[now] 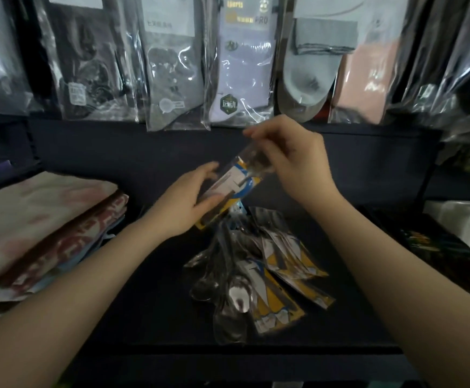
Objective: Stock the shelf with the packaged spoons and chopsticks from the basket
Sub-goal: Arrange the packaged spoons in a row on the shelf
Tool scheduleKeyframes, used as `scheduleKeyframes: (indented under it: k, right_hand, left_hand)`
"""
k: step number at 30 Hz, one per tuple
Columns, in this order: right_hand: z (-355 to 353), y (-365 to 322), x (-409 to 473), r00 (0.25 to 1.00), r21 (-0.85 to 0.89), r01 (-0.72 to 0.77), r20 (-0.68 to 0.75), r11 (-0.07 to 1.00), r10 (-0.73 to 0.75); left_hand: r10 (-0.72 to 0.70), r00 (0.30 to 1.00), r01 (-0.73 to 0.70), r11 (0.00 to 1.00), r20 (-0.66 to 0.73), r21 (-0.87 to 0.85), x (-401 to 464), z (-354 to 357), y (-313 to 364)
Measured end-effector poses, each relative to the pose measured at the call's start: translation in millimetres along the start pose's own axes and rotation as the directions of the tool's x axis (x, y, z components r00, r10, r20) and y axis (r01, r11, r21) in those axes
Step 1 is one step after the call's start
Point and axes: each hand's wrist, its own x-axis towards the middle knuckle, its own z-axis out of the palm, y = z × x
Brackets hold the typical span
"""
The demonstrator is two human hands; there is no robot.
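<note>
Nearest us, loose spoon packs (256,278) lie heaped on the dark shelf (144,303), folded towels (40,228) off to their left. Above the heap we hold one spoon packet (232,182): our left hand (184,204) curls round its lower end, our right hand (295,161) pinches the top. It looks light and slick, so we judge the stiff card backing the safer hold.
</note>
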Motion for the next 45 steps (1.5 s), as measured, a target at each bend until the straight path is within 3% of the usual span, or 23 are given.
scheduleKeyframes:
  k: [3, 5, 8, 11, 17, 22, 26, 31, 35, 40, 42, 45]
  right_hand:
    - [16, 3, 8, 0.978, 0.283, -0.194, -0.017, 0.939, 0.207]
    - [35, 11, 6, 0.939, 0.279, -0.323, -0.025, 0.904, 0.343]
    - [70, 25, -5, 0.768, 0.257, -0.629, 0.054, 0.734, 0.638]
    - [104, 35, -12, 0.613, 0.385, -0.781, 0.321, 0.491, 0.722]
    - [167, 60, -1, 0.455, 0.043, -0.864, 0.497, 0.502, 0.739]
    - [216, 88, 3, 0.347, -0.234, -0.839, 0.466, 0.492, 0.814]
    - [235, 101, 2, 0.348, -0.342, -0.792, 0.426, 0.505, 0.835]
    - [254, 109, 0, 0.347, -0.225, -0.868, 0.365, 0.443, 0.864]
    - [258, 111, 0, 0.357, -0.181, -0.881, 0.349, 0.437, 0.866]
    - [245, 101, 7, 0.358, -0.194, -0.850, 0.469, 0.490, 0.807]
    - [230, 92, 13, 0.403, -0.276, -0.782, 0.461, 0.559, 0.791]
    - [197, 78, 15, 0.555, -0.303, -0.625, 0.476, 0.720, 0.682]
  left_hand:
    - [-0.084, 0.995, 0.091, 0.986, 0.056, -0.137, -15, -5, -12]
    - [-0.149, 0.989, 0.147, 0.964, 0.005, -0.219, -32, -5, -18]
    - [-0.310, 0.946, 0.266, 0.909, -0.092, -0.322, -55, -7, -25]
    - [-0.362, 0.932, 0.350, 0.907, -0.008, -0.234, -74, -9, -41]
    - [-0.346, 0.938, 0.334, 0.918, 0.024, 0.214, -95, -17, -76]
    - [-0.439, 0.868, 0.348, 0.871, 0.232, 0.346, -102, -12, -88]
    - [-0.416, 0.856, 0.285, 0.875, 0.307, 0.392, -103, -13, -94]
    - [-0.382, 0.827, 0.180, 0.875, 0.413, 0.449, -107, -19, -93]
    - [-0.364, 0.831, 0.140, 0.868, 0.420, 0.476, -103, -21, -94]
    - [-0.418, 0.783, 0.191, 0.866, 0.460, 0.461, -96, -22, -100]
    - [-0.435, 0.764, 0.203, 0.863, 0.476, 0.462, -94, -22, -102]
    - [-0.457, 0.731, 0.237, 0.867, 0.507, 0.439, -91, -25, -102]
